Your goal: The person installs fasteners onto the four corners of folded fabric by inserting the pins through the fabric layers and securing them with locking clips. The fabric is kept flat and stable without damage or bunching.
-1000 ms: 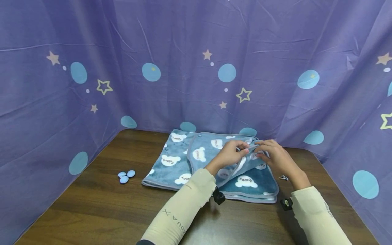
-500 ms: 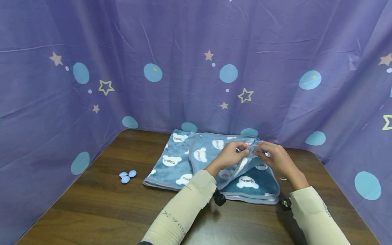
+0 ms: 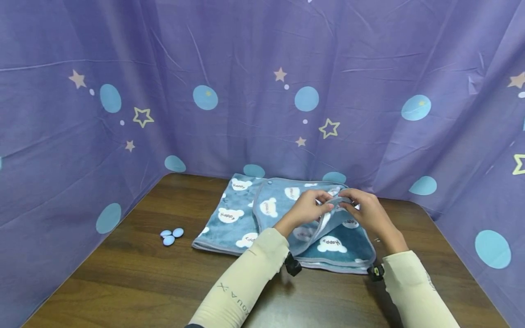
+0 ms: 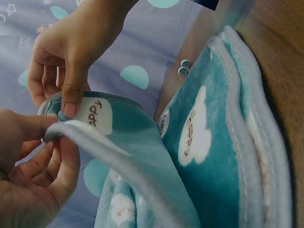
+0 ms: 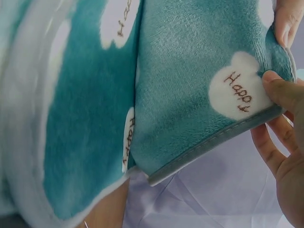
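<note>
A teal fleece blanket point(image 3: 229, 214) with white bear heads marked "Happy" lies folded on the table. Its raised far-right part is between both hands. My left hand point(image 3: 308, 207) pinches the grey-bordered edge, seen close up in the left wrist view. Opposite it, my right hand point(image 3: 369, 212) grips the blanket's corner, its thumb point(image 5: 280, 90) lying on the fleece beside a bear head. A small round teal piece point(image 4: 61, 115) shows by the right thumb in the left wrist view; its other side is hidden. Another small blue disc point(image 3: 269, 182) sits at the blanket's far corner.
Several pale blue discs point(image 3: 168, 240) lie on the brown wooden table point(image 3: 135, 282) at left. Small shiny pieces point(image 4: 184, 67) lie right of the blanket, mostly hidden behind the right wrist in the head view. A purple curtain point(image 3: 246, 127) encloses the back and sides.
My right hand and forearm have shifted slightly left, and its fingers have closed in on the blanket's corner. The left hand has stayed nearly still. The shiny pieces became more covered.
</note>
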Motion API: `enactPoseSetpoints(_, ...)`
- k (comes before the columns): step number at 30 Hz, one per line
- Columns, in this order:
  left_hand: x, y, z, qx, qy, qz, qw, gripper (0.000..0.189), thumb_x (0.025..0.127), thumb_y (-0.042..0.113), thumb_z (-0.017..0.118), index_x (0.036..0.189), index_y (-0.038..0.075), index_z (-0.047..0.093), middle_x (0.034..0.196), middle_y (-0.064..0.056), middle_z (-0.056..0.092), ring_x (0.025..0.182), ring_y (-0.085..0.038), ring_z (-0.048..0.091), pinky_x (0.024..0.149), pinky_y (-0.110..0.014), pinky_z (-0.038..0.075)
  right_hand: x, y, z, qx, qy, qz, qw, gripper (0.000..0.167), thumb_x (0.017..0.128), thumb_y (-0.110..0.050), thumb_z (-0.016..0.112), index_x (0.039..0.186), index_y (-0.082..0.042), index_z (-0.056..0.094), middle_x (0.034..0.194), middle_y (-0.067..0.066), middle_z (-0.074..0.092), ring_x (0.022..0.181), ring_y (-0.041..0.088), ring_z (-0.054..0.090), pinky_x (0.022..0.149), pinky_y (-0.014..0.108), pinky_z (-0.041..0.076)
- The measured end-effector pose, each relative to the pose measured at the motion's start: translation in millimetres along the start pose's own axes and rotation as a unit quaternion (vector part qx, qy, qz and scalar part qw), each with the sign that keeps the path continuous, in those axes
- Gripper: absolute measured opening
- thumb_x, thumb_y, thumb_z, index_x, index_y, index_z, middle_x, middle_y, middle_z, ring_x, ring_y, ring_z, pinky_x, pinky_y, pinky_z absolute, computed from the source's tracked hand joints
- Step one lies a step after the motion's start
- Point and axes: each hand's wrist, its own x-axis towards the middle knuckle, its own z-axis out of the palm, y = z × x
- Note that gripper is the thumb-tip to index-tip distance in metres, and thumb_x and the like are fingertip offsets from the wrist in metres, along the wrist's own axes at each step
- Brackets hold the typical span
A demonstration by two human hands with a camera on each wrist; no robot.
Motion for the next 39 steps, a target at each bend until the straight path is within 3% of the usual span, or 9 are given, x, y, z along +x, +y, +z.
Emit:
enactPoseSetpoints(7,-5.5,-2.1,-8.9,-0.032,0.011,-0.011,0.9994,0.026,0.105,0.025,0.061,0.121,0.007,0.071,0.099,-0.003,0.066,0.075,-0.018,0.066,0.059,-0.032,0.060,0.4,0.6,2.8,0.007,0.024,0.006,0.9997,0.028,0.078,0.012,0.082,0.096,-0.007,0.072,0.090,0.001,0.072,0.080,0.016,0.067,0.066,0.040,0.059)
enactPoseSetpoints(16,-10.9,-17.2,-37.2,-0.036,0.035,-0.042,0.9978,0.024,0.105,0.026,0.060,0.118,0.010,0.073,0.104,-0.012,0.067,0.085,-0.031,0.069,0.063,-0.036,0.061,1.2,2.8,1.2,0.010,0.011,0.022,0.9996,0.026,0.081,0.010,0.081,0.098,-0.007,0.070,0.090,0.001,0.069,0.079,0.012,0.062,0.064,0.040,0.057)
enactPoseSetpoints(23,-28.3,-31.4,-77.9,-0.009,0.051,-0.038,0.9980,0.026,0.106,0.025,0.060,0.121,0.008,0.072,0.112,-0.024,0.066,0.092,-0.041,0.068,0.066,-0.037,0.061,-0.7,4.5,2.4,0.014,-0.008,0.023,0.9996,0.025,0.083,0.008,0.079,0.100,-0.008,0.068,0.091,0.000,0.066,0.078,0.010,0.058,0.063,0.035,0.054)
enactPoseSetpoints(30,-51.8,-44.4,-124.7,0.039,0.082,-0.049,0.9947,0.025,0.105,0.024,0.061,0.120,0.007,0.072,0.111,-0.027,0.066,0.087,-0.035,0.067,0.067,-0.034,0.060,-1.4,5.5,1.0,0.010,-0.016,0.029,0.9994,0.025,0.084,0.007,0.079,0.100,-0.009,0.069,0.093,0.000,0.067,0.080,0.012,0.060,0.065,0.038,0.055)
enactPoseSetpoints(34,-67.5,-50.7,-151.1,0.089,0.097,-0.058,0.9896,0.023,0.105,0.022,0.061,0.118,0.006,0.072,0.109,-0.024,0.068,0.084,-0.029,0.066,0.066,-0.034,0.059,-1.7,6.3,-0.3,0.012,-0.020,0.031,0.9992,0.025,0.085,0.007,0.079,0.100,-0.009,0.069,0.094,0.000,0.067,0.081,0.013,0.061,0.066,0.042,0.056)
enactPoseSetpoints(39,-88.5,-64.7,-182.2,0.167,0.111,-0.057,0.9780,0.020,0.102,0.016,0.064,0.114,0.003,0.073,0.106,-0.016,0.072,0.078,-0.024,0.067,0.065,-0.032,0.056,-1.7,7.2,-0.2,0.011,-0.020,0.029,0.9993,0.025,0.085,0.007,0.079,0.100,-0.010,0.069,0.093,-0.001,0.066,0.082,0.013,0.061,0.066,0.040,0.056)
